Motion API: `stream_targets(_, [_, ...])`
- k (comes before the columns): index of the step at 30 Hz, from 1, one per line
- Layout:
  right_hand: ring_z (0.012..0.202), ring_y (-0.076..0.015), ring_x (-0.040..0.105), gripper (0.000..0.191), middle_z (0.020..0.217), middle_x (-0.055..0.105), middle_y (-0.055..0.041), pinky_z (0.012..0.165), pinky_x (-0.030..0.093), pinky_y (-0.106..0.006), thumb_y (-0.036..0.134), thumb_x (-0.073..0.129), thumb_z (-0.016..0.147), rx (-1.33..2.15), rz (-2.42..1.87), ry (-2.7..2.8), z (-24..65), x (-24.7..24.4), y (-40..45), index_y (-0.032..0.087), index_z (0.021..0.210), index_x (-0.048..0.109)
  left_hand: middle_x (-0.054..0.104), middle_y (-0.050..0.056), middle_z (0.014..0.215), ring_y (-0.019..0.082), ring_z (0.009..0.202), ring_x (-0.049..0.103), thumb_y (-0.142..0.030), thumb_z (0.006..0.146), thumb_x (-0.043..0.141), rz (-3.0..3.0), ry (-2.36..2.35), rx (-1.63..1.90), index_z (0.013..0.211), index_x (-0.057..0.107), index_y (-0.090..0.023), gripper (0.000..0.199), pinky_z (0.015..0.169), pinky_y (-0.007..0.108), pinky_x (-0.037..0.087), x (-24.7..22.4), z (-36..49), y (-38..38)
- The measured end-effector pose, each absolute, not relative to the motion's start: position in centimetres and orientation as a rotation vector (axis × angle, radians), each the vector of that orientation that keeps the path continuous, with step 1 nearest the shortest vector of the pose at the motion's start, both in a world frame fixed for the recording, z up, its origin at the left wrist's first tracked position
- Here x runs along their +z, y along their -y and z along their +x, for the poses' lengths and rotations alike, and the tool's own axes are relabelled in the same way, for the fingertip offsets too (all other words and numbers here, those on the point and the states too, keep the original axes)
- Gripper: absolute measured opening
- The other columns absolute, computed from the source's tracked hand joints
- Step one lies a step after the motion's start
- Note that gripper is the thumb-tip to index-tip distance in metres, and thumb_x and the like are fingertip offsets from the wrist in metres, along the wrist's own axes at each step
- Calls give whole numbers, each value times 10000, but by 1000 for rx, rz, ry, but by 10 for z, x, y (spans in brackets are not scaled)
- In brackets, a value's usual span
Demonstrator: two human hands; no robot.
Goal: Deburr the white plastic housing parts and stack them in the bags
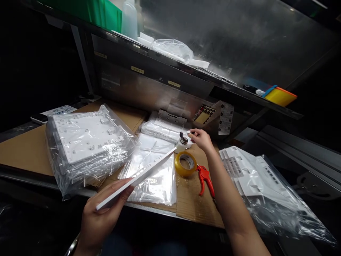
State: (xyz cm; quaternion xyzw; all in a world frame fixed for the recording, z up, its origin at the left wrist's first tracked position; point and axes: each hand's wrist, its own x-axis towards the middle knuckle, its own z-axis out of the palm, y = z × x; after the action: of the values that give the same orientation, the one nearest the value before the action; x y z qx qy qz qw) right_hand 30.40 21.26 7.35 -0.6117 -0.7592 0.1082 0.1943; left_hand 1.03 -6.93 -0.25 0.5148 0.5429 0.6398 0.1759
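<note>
My left hand (106, 209) grips the near end of a thin white plastic panel (144, 175), seen nearly edge-on and tilted up to the right. My right hand (201, 138) is reached forward with its fingers pinched together beside a small white dispenser bottle (182, 145) with a metal top. Something small and white shows at those fingertips, too little to name. A yellow tape roll (185, 164) lies just in front of the bottle. Next to the roll are red-handled cutters (205, 180). Flat clear plastic bags (157, 186) lie under the panel.
Bagged white plastic parts (85, 138) are piled on the left, and more bagged parts (253, 177) on the right. Cardboard (23, 149) covers the bench. A metal shelf (165, 58) crosses above, bearing a green bin (87, 14), a squeeze bottle (129, 21) and a yellow box (279, 96).
</note>
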Motion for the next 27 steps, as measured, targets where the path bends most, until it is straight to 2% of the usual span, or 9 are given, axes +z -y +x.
stream_targets(3, [787,-147,717,311,986,744,-48,767,583,-320,336,516,1036,399,-1671,2113,308,71,-212,151,1257,634,790,-91,1056,172,955,738,-249,839,811,1453,-1539,1824,1084,770,-350,268,920,219,556,-2,12,68])
stream_targets(7, [796,-168,695,285,926,748,-37,728,533,-303,383,521,1020,346,-1673,2110,306,71,-207,168,1125,676,787,-82,1050,163,940,736,-230,850,799,1528,-1548,1830,1078,769,-331,252,916,217,556,-2,14,66])
stream_targets(10, [813,-188,688,273,906,757,-44,699,477,-282,308,488,1022,259,-1697,2133,302,72,-203,187,1217,637,783,-70,1042,153,925,735,-199,854,791,1596,-1568,1848,1072,770,-312,246,906,216,563,-2,14,66])
stream_targets(13, [912,-219,694,312,1008,763,-102,750,472,-297,232,541,992,167,-1727,2159,299,73,-202,150,1289,592,779,-81,1046,130,928,730,-169,858,783,1616,-1569,1856,1082,764,-322,271,901,191,560,-1,13,66])
stream_targets(17, [986,-208,683,140,1087,745,-81,876,507,-347,192,623,953,79,-1707,2257,293,72,-201,160,1063,704,777,-89,1049,118,929,728,-154,854,783,1620,-1563,1856,1094,760,-329,298,902,181,558,-1,13,67])
stream_targets(20, [1025,-191,673,155,1167,721,-68,927,513,-362,152,595,969,17,-1673,2328,289,69,-198,169,1054,723,776,-92,1040,112,918,726,-148,853,783,1630,-1559,1862,1086,761,-324,293,898,174,558,0,13,67])
stream_targets(24, [1021,-194,680,163,1158,721,-81,928,525,-375,198,586,995,-50,-1684,2360,285,66,-196,159,1086,715,775,-91,1041,110,920,725,-145,857,778,1661,-1542,1873,1087,759,-318,288,899,174,554,3,14,67])
stream_targets(27, [1002,-195,684,151,1096,736,-68,925,529,-389,260,612,991,-77,-1709,2353,284,66,-198,158,1038,712,777,-80,1058,117,934,726,-131,857,777,1687,-1528,1872,1108,756,-316,313,909,188,554,5,15,66])
